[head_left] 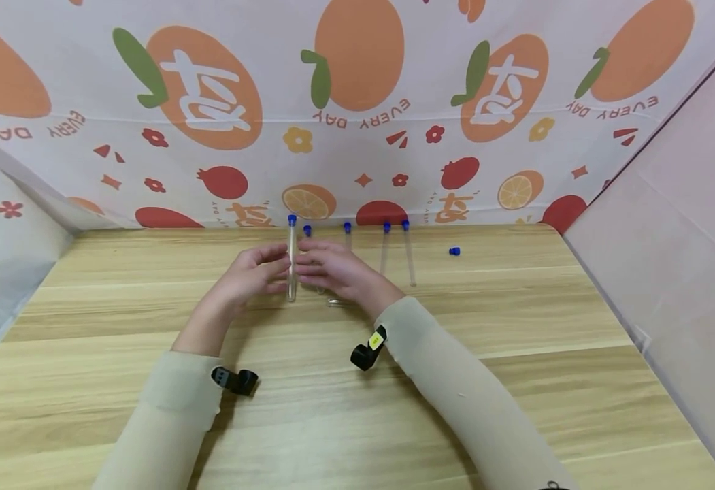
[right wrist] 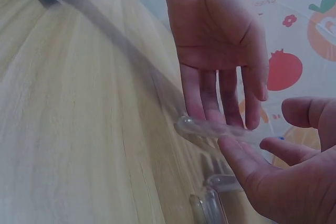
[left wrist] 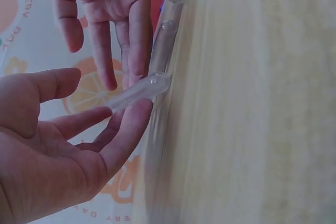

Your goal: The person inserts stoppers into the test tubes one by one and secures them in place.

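A clear test tube (head_left: pixel 292 282) with a blue cap lies between the two hands, its cap end toward the patterned backdrop. My left hand (head_left: pixel 249 273) is at its left side, fingertips touching or very near it; the left wrist view shows this hand's thumb (left wrist: pixel 60 84) apart from the tube (left wrist: pixel 137 92). From the right, my right hand (head_left: pixel 339 269) reaches toward the same tube, its fingers extended and its thumb free in the right wrist view. Whether the tube touches the tabletop is hard to tell. Another tube's end (head_left: pixel 335 303) shows beneath the right hand, partly hidden.
More blue-capped tubes lie to the right, including one tube (head_left: pixel 384 252) and a slanted tube (head_left: pixel 409 255). A loose blue cap (head_left: pixel 454 251) sits farther right. The fruit-print backdrop (head_left: pixel 357 163) rises behind the wooden table (head_left: pixel 308 408).
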Tool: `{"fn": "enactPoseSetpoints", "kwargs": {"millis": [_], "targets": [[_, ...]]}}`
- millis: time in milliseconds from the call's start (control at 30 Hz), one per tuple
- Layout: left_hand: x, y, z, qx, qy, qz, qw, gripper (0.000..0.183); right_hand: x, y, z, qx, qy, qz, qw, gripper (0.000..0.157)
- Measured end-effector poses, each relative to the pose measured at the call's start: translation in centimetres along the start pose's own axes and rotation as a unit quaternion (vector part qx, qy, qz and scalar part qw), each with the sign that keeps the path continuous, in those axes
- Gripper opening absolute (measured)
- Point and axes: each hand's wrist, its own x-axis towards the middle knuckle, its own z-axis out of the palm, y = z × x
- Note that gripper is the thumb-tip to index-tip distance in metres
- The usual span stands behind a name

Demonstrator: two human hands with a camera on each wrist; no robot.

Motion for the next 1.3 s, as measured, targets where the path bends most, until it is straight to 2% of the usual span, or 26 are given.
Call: {"fn": "enactPoseSetpoints", "kwargs": {"millis": [300, 867, 1133, 1300], "targets": [[0.2, -0.1, -0.2, 0.018, 0.0, -0.011, 0.9998, 0.062, 0.5, -0.2, 0.7, -0.002, 0.011, 0.007, 1.0, 0.056], [0.3, -0.5, -0.3, 0.04, 0.012, -0.007, 0.9991, 0.061, 0.4, -0.2, 0.7, -0.005, 0.012, 0.005, 1.0, 0.054], [0.3, 0.0, 0.0, 0.056, 0.021, -0.004, 0.9982, 0.059, -1.4, -1.4, -1.2, 0.002, 0.003, -0.021, 1.0, 0.052], [-0.1, 0.8, 0.6, 0.081, 0.038, 0.027, 0.9956, 0.057, -3.6, -2.9, -3.6, -0.024, 0.008, -0.057, 0.998, 0.046]]}}
